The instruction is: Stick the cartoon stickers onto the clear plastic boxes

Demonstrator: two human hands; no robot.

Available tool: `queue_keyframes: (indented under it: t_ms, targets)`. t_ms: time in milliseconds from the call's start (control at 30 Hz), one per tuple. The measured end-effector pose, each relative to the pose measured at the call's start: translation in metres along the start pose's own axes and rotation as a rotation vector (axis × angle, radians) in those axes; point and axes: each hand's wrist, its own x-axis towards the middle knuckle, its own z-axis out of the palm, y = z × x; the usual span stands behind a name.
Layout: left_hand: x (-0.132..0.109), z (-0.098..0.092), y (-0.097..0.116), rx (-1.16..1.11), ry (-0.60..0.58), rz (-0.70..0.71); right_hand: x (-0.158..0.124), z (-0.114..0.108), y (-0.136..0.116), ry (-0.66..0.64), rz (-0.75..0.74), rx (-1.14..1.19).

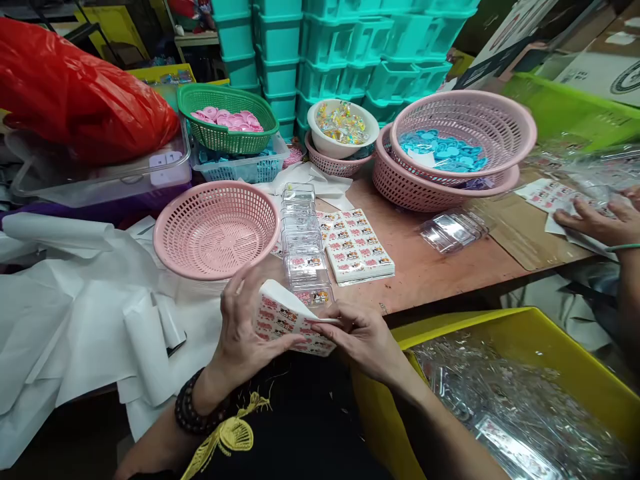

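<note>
A sheet of printed stickers (283, 323), with red lettering and small cartoon figures, is held bent between my two hands. My left hand (245, 327) grips its left side, the thumb lying across the front; the raised fingers are blurred. At the right edge my right hand (367, 337) pinches the sheet between thumb and fingers. Just beyond my hands runs a row of clear plastic cases (301, 233), and the nearest ones show stickers. A stack of sticker sheets (357, 247) lies on the table to the right of that row.
A pink basket (217, 230) stands at left beside crumpled white paper (85, 300). Pink baskets (465, 133) with blue pieces sit at the back right. A yellow bin (530, 333) of clear cases is at lower right. Another person's hand (600, 220) works at the right edge.
</note>
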Motion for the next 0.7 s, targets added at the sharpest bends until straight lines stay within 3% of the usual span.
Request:
queue_keyframes:
  t_ms: [100,200,500,700]
  targets:
    - [0.011,-0.007,0.008,0.158,-0.27,0.21,0.0,-0.002,-0.004,-0.003,-0.105,-0.089]
    - [0.022,-0.008,0.011,0.128,-0.444,0.152,-0.002,-0.006,-0.007,-0.061,-0.104,-0.117]
    - [0.046,-0.008,0.011,-0.112,-0.687,-0.081,-0.007,-0.014,-0.001,-0.036,0.081,-0.017]
    - [0.051,0.0,0.01,-0.157,-0.786,-0.089,-0.003,-0.023,-0.001,-0.051,0.146,0.01]
